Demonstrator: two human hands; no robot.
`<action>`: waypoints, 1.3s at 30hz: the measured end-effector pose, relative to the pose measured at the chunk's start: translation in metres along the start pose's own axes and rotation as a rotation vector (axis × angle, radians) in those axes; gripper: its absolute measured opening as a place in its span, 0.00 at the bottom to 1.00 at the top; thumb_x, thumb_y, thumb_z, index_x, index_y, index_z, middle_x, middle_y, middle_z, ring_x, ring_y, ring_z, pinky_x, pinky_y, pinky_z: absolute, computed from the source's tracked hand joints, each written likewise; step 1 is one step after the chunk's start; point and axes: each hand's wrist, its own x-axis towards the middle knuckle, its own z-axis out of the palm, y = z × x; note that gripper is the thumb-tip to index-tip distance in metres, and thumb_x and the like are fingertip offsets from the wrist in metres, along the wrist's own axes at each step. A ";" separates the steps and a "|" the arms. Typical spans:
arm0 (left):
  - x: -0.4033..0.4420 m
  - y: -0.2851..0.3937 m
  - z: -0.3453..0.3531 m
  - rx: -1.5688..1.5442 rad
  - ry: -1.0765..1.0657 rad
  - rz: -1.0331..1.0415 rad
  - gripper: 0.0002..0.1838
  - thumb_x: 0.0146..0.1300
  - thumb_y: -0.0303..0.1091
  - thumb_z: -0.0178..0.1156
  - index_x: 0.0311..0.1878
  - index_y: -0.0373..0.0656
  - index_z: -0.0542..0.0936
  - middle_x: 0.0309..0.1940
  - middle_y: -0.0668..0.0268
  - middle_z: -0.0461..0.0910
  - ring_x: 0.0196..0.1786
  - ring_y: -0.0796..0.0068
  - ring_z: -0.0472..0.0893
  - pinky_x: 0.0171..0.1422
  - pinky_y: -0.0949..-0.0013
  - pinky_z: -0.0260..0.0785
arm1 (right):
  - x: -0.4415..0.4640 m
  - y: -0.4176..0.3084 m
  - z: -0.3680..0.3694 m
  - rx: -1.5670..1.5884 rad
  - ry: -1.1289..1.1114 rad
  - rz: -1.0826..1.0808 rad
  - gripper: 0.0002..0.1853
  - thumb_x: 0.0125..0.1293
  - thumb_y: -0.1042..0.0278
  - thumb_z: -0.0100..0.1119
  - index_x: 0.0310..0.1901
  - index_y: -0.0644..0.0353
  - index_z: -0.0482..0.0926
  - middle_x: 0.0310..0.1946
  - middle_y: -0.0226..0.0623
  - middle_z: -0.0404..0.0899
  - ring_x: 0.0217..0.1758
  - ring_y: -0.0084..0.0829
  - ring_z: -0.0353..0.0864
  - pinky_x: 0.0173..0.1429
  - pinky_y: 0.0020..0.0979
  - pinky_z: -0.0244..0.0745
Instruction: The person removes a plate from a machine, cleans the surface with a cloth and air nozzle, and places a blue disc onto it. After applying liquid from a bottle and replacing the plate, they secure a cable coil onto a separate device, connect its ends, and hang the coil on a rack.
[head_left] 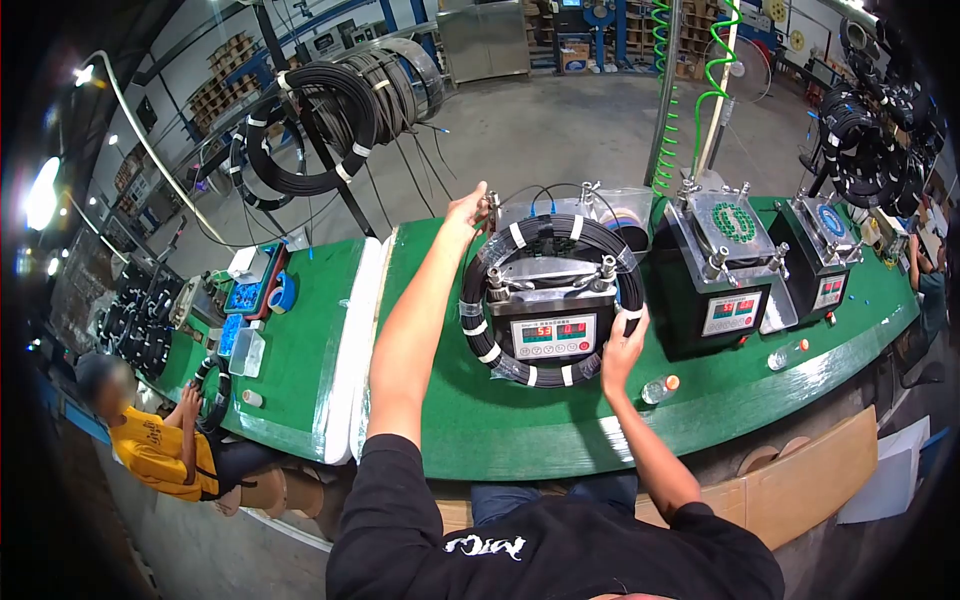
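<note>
A coil of black cable [548,230], bound with white tape bands, stands upright in front of a polishing machine [553,338] with a lit digital display. My right hand [624,352] is closed around the coil's lower right side. At the machine's rear left corner, my left hand [466,212] has its fingers at a metal clamp knob [493,205] and appears closed on it; the fingertips are partly hidden. Blue connectors [553,206] on thin black cable ends show at the back of the machine's top.
Two similar machines [735,313] stand to the right on the green bench [440,430]. Small bottles [659,389] sit near the front edge. At left, a seated person [165,440] handles a smaller coil near blue trays [232,335]. Large coils [262,130] hang behind.
</note>
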 end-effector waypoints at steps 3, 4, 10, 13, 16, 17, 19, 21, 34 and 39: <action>-0.006 -0.004 0.004 -0.069 -0.025 0.075 0.14 0.69 0.43 0.72 0.54 0.53 0.86 0.41 0.74 0.87 0.43 0.78 0.83 0.52 0.53 0.70 | -0.018 0.006 0.003 -0.059 0.060 -0.074 0.30 0.78 0.62 0.57 0.73 0.73 0.63 0.66 0.58 0.73 0.68 0.53 0.74 0.74 0.45 0.64; 0.009 -0.012 -0.002 -0.117 -0.062 0.120 0.17 0.69 0.42 0.72 0.59 0.53 0.83 0.42 0.73 0.87 0.44 0.78 0.83 0.54 0.52 0.70 | -0.018 0.007 0.003 -0.055 0.060 -0.083 0.30 0.78 0.63 0.57 0.73 0.73 0.62 0.66 0.59 0.73 0.68 0.54 0.74 0.74 0.45 0.64; -0.006 -0.016 -0.004 -0.104 -0.108 0.250 0.36 0.74 0.37 0.65 0.81 0.55 0.62 0.54 0.69 0.86 0.51 0.74 0.84 0.62 0.51 0.72 | -0.016 0.004 0.001 0.019 0.025 -0.077 0.30 0.77 0.68 0.57 0.73 0.74 0.62 0.66 0.61 0.73 0.68 0.53 0.74 0.74 0.45 0.64; -0.069 0.009 -0.005 0.245 -0.132 0.256 0.30 0.80 0.44 0.56 0.81 0.53 0.62 0.68 0.57 0.77 0.56 0.64 0.84 0.63 0.60 0.75 | -0.016 0.010 0.001 0.023 0.019 -0.087 0.30 0.77 0.68 0.57 0.73 0.74 0.62 0.65 0.61 0.73 0.68 0.52 0.74 0.74 0.44 0.65; -0.123 0.013 -0.019 0.224 -0.244 0.328 0.29 0.82 0.51 0.51 0.79 0.50 0.65 0.71 0.52 0.73 0.57 0.61 0.84 0.61 0.60 0.78 | -0.015 0.010 0.001 0.039 0.013 -0.083 0.29 0.77 0.67 0.57 0.73 0.73 0.62 0.65 0.61 0.74 0.68 0.52 0.75 0.74 0.44 0.65; -0.150 0.008 -0.019 0.178 -0.180 0.448 0.30 0.82 0.56 0.48 0.76 0.46 0.68 0.69 0.51 0.72 0.58 0.60 0.84 0.57 0.59 0.80 | -0.016 0.009 0.001 0.048 0.007 -0.074 0.30 0.77 0.67 0.57 0.73 0.73 0.62 0.65 0.61 0.74 0.68 0.52 0.75 0.74 0.44 0.65; -0.187 -0.012 -0.018 0.156 0.006 0.725 0.26 0.83 0.52 0.49 0.70 0.42 0.71 0.66 0.53 0.74 0.58 0.61 0.84 0.59 0.60 0.78 | -0.016 0.003 0.000 0.064 0.004 -0.051 0.28 0.77 0.66 0.58 0.72 0.72 0.64 0.62 0.58 0.76 0.65 0.48 0.77 0.72 0.43 0.67; -0.212 -0.047 -0.014 0.212 0.099 1.021 0.21 0.82 0.46 0.52 0.65 0.39 0.71 0.67 0.54 0.72 0.60 0.60 0.82 0.63 0.61 0.75 | -0.015 0.001 -0.001 0.055 -0.005 -0.030 0.27 0.77 0.64 0.58 0.70 0.70 0.65 0.59 0.54 0.77 0.61 0.44 0.78 0.68 0.42 0.69; -0.239 -0.102 -0.007 0.571 0.145 1.319 0.18 0.66 0.45 0.73 0.36 0.39 0.81 0.76 0.41 0.61 0.76 0.42 0.68 0.77 0.44 0.59 | 0.109 -0.061 0.008 -0.216 -0.394 -0.024 0.29 0.81 0.39 0.46 0.53 0.61 0.79 0.33 0.55 0.83 0.38 0.51 0.83 0.50 0.44 0.76; -0.222 -0.117 -0.012 0.426 0.277 1.437 0.17 0.80 0.29 0.53 0.67 0.40 0.64 0.74 0.47 0.61 0.73 0.48 0.73 0.74 0.51 0.70 | 0.112 -0.051 0.016 -0.314 -0.344 -0.044 0.30 0.81 0.40 0.44 0.43 0.65 0.77 0.29 0.58 0.79 0.39 0.65 0.80 0.43 0.51 0.73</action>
